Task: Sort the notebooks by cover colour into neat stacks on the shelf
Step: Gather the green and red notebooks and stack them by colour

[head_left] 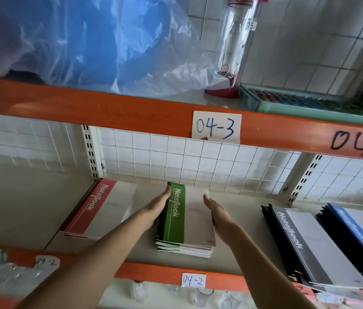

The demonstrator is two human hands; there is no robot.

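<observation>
Your left hand point(157, 207) and right hand point(217, 211) press flat, fingers straight, against the sides of the green stack point(185, 221) mid-shelf point(31, 219). The red stack point(100, 208) lies left, the grey stack point(314, 244) and blue stack point(359, 228) right. White wire grid point(198, 159) backs the shelf; a clear bottle point(236, 39) stands above.
</observation>
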